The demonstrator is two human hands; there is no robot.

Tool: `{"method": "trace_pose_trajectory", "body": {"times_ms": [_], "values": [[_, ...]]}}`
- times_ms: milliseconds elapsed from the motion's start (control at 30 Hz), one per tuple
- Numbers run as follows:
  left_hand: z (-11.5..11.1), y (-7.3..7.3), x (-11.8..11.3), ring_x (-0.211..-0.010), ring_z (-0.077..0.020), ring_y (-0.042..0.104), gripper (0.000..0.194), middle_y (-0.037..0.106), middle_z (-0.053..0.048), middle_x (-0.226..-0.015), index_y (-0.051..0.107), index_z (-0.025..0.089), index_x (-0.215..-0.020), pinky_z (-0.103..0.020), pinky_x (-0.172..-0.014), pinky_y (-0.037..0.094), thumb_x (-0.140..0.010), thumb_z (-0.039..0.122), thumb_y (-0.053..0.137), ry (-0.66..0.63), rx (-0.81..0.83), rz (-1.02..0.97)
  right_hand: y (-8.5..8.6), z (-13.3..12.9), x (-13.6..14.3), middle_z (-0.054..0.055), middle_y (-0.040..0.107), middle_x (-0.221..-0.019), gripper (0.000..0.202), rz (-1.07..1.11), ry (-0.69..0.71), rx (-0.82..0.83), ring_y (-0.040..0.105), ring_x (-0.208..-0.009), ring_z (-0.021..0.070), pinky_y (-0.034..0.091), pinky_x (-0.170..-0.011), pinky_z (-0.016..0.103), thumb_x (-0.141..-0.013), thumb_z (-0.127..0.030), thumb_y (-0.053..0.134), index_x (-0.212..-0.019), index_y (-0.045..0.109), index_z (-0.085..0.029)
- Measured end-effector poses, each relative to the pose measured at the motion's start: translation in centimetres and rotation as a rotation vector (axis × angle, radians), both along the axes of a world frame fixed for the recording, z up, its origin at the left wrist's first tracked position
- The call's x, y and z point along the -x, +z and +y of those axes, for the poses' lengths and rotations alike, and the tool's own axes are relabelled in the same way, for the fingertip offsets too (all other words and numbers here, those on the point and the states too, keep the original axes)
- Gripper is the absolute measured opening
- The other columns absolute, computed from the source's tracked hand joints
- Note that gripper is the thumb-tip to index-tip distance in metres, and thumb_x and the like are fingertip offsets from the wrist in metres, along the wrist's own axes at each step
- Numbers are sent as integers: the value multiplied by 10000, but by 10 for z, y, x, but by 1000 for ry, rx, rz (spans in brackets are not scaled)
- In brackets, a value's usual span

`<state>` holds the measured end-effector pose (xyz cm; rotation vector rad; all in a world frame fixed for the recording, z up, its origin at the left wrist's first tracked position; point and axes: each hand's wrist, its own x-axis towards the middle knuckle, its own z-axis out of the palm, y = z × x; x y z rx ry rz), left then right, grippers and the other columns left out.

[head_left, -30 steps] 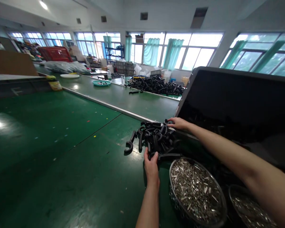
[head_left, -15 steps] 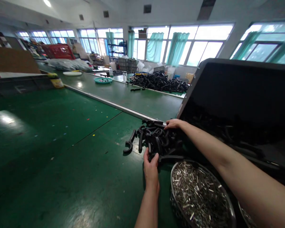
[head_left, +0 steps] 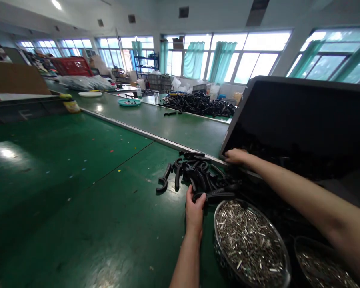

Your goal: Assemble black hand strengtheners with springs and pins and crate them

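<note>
Many smooth black pieces, hard and plastic-looking, lie tangled in a low heap [head_left: 202, 176] on the glossy green tabletop [head_left: 108, 220], between the two hands and just short of a pale raised strip [head_left: 132, 129]. Most have a slim, gently bent handle, and some end in an open hook; one hooked piece [head_left: 166, 176] lies at the heap's left edge, its C-shaped end toward the near side. The left hand [head_left: 195, 203] is at the near side of the heap, thumb and fingers parted in a loose curve about the end of a long black piece [head_left: 220, 196]; whether they press on it I cannot tell. The right hand [head_left: 237, 156] is beyond the heap's right end, fingers curled down by the lower corner of a tilted, dark, shiny-faced panel or bin [head_left: 303, 124]; its fingertips are hidden, so I cannot tell what it holds. Nearer, a round, shiny-rimmed bowl [head_left: 218, 250] brims with short, bright metal pins [head_left: 250, 240], straight and jumbled. Beside it, partly under the right forearm, a second vessel [head_left: 296, 252] contains similar slivers. Farther back spreads a larger mound of black parts [head_left: 198, 105].
</note>
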<state>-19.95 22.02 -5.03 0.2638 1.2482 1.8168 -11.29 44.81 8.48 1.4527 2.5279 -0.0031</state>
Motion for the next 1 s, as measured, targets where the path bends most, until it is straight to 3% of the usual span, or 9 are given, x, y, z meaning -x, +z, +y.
{"method": "trace_pose_trajectory", "body": {"times_ms": [200, 333, 400, 500, 667, 867, 1000], "values": [[-2, 0, 1, -1104, -206, 582, 703, 565, -126, -1251, 382, 215, -1350, -313, -942, 447, -723, 299, 688, -39, 9, 12, -38, -15, 104, 99, 487, -1305, 411, 132, 265, -30, 512, -1119, 240, 427, -931, 481, -901, -398, 509, -1260, 493, -199], [-6, 6, 1, -1121, -243, 554, 596, 568, -132, -1233, 485, 193, -1277, -359, -987, 406, -720, 270, 682, 11, 120, 325, -64, -21, 132, 137, 432, -1363, 678, 127, 289, -17, 422, -1222, 313, 363, -974, 512, -821, -585, 517, -1377, 377, -224], [-9, 9, 3, -1174, -266, 499, 460, 555, -129, -1231, 579, 198, -1170, -388, -1035, 349, -725, 267, 672, 102, 193, 555, -69, -18, 133, 166, 425, -1362, 818, 105, 273, -16, 395, -1237, 350, 368, -963, 498, -738, -680, 532, -1395, 359, -225], [-12, 13, 9, -1249, -298, 411, 350, 486, -134, -1294, 628, 210, -1080, -436, -1071, 278, -738, 280, 656, 266, 287, 799, -67, -13, 130, 179, 459, -1322, 859, 61, 271, -3, 418, -1204, 374, 373, -943, 498, -645, -727, 568, -1323, 463, -210], [-14, 9, 33, -1361, -345, 244, 437, 261, -142, -1482, 584, 214, -1158, -498, -1089, 213, -741, 324, 658, 472, 407, 926, -56, -15, 126, 140, 534, -1225, 744, 24, 302, 12, 453, -1160, 369, 362, -922, 505, -613, -550, 677, -1280, 488, -282], [-15, 0, 47, -1358, -341, 274, 500, 317, -177, -1464, 547, 202, -1216, -475, -1090, 232, -753, 365, 646, 360, 393, 899, -49, -32, 110, 74, 542, -1199, 644, 52, 406, 70, 564, -1011, 244, 430, -779, 302, -690, -369, 595, -1308, 418, -315], [-16, 1, 46, -1283, -314, 394, 456, 470, -168, -1352, 565, 192, -1180, -442, -1070, 283, -763, 364, 630, 277, 372, 901, -38, -47, 91, 40, 635, -1016, 573, 26, 471, 125, 599, -878, 219, 416, -693, 272, -709, -357, 566, -1267, 455, -288]]}}
